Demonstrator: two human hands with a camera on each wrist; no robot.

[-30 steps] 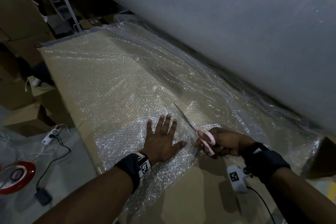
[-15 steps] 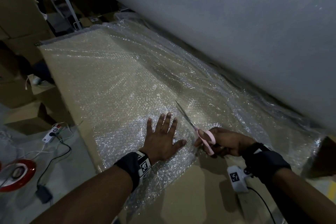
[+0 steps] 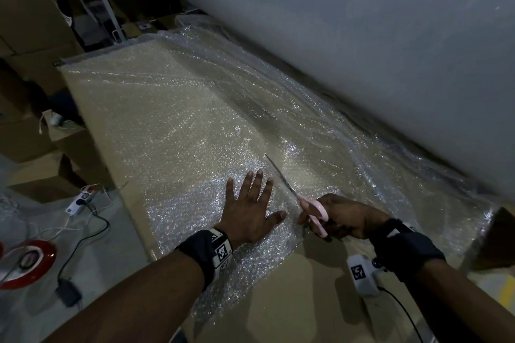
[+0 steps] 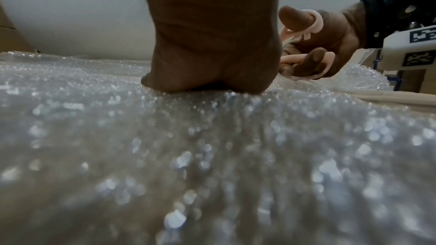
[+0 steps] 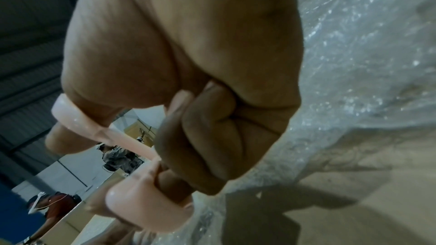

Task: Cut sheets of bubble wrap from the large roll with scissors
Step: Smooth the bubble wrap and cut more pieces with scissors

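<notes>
A sheet of bubble wrap [image 3: 172,120] lies spread over a cardboard table [image 3: 292,301], pulled from the large white roll [image 3: 362,36] above right. My left hand [image 3: 250,211] presses flat on the sheet with fingers spread; its heel [image 4: 210,74] bears on the bubbles. Just right of it my right hand [image 3: 342,217] grips pink-handled scissors [image 3: 312,209], thumb and fingers through the loops [image 5: 78,116]. The blades [image 3: 278,172] point away and left, lying along the sheet beside my left fingertips. The cut edge [image 3: 289,239] ends near the handles.
Cardboard boxes [image 3: 33,86] stand left of the table. On the floor lie a power strip [image 3: 80,199] with cables, a black adapter [image 3: 68,295] and a red ring-shaped object [image 3: 30,262]. A white metal frame [image 3: 106,0] stands at the back. Another person [image 5: 54,206] shows far off.
The scissors and my right hand have crept slightly forward along the sheet. My left hand stays pressed flat in the same place.
</notes>
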